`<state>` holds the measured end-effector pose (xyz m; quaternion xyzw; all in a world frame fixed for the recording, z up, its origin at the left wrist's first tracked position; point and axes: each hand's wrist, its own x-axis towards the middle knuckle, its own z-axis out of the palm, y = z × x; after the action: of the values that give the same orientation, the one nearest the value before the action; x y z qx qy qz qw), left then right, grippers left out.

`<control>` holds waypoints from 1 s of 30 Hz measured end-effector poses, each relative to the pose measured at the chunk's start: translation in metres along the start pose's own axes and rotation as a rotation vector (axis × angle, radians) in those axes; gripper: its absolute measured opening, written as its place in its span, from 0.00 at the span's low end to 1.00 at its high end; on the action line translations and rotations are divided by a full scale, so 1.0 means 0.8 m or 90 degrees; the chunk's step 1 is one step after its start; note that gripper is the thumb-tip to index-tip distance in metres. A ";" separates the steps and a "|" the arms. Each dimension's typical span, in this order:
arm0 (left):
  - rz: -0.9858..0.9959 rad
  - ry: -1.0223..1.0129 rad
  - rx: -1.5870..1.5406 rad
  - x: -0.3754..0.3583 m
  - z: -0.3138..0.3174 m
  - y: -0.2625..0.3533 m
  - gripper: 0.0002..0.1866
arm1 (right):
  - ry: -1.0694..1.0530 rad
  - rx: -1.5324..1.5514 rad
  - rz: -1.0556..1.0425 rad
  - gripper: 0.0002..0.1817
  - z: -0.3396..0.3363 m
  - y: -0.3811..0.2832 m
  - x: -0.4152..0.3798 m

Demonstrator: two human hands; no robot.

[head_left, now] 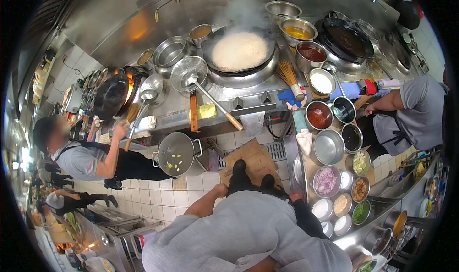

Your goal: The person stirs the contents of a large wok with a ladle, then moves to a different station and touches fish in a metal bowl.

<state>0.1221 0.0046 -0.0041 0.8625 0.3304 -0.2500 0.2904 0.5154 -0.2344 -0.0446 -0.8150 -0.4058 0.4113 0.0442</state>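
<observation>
My left hand [220, 190] hangs beside my left hip, fingers curled in, with nothing visible in it. Nearest to it is a large steel pot [176, 153] with a few yellow-green pieces inside. By my right thigh, at the edge of the side counter, is my right hand [296, 196]; it is small in view and its fingers are not clear. Bowls of sliced red onion [327, 181] and white powder [322, 208] stand close to it. Ahead, a steaming wok [239, 51] holds pale, frothy liquid. A long-handled strainer [190, 76] lies on the stove left of it.
A person [76, 159] on the left holds a ladle [138, 116] near a flaming wok [111, 94]. Another person [411, 114] stands on the right. Flattened cardboard [253, 162] lies underfoot. A bamboo brush [290, 79], sauce pots [311, 53] and another wok [348, 38] line the stove.
</observation>
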 end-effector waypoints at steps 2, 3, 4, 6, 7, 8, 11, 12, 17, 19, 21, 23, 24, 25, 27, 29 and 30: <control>-0.024 0.000 -0.011 -0.004 -0.008 0.008 0.12 | -0.013 -0.027 -0.004 0.18 -0.009 -0.007 -0.006; -0.036 0.001 -0.016 -0.005 -0.009 0.010 0.12 | -0.019 -0.041 -0.006 0.18 -0.012 -0.009 -0.008; -0.044 0.002 -0.023 -0.004 -0.009 0.011 0.12 | -0.024 -0.040 -0.002 0.18 -0.012 -0.008 -0.008; -0.061 0.004 -0.037 -0.004 -0.008 0.011 0.12 | -0.035 -0.037 0.007 0.18 -0.010 -0.006 -0.005; -0.039 0.002 -0.016 -0.003 -0.006 0.009 0.11 | -0.025 -0.033 0.017 0.19 -0.005 -0.002 -0.001; -0.018 -0.001 0.006 -0.002 -0.004 0.007 0.11 | -0.014 -0.028 0.028 0.19 0.002 0.002 0.002; 0.029 -0.001 0.053 0.004 0.007 -0.004 0.11 | -0.003 -0.014 0.050 0.20 0.025 0.024 0.017; 0.042 0.000 0.066 0.006 0.011 -0.008 0.11 | -0.002 -0.009 0.056 0.20 0.031 0.030 0.021; 0.088 -0.019 0.125 0.013 0.018 -0.015 0.11 | -0.031 -0.095 -0.042 0.19 0.022 0.030 0.022; 0.113 -0.016 0.148 0.012 0.016 -0.015 0.10 | -0.022 -0.089 -0.044 0.18 0.000 0.007 0.004; 0.115 0.000 0.137 0.010 0.013 -0.013 0.10 | 0.032 -0.013 0.013 0.18 -0.009 -0.006 -0.005; 0.068 0.026 0.054 0.014 0.022 -0.018 0.10 | 0.045 0.016 0.007 0.18 -0.028 -0.023 -0.022; 0.045 0.039 0.012 0.013 0.021 -0.017 0.10 | 0.051 0.031 0.004 0.18 -0.033 -0.027 -0.026; 0.055 0.034 0.028 0.013 0.021 -0.017 0.10 | 0.038 0.023 0.004 0.18 -0.030 -0.024 -0.022; 0.077 0.024 0.062 0.013 0.017 -0.016 0.10 | 0.012 0.007 0.005 0.18 -0.017 -0.013 -0.010; 0.126 -0.004 0.103 0.017 0.018 -0.020 0.11 | 0.023 -0.087 -0.047 0.18 0.015 0.015 0.016; 0.151 -0.019 0.124 0.020 0.022 -0.024 0.11 | 0.028 -0.134 -0.072 0.18 0.012 0.011 0.014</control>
<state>0.1147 0.0117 -0.0331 0.9159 0.1958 -0.2577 0.2375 0.5179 -0.2346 -0.0616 -0.7995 -0.4914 0.3454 -0.0098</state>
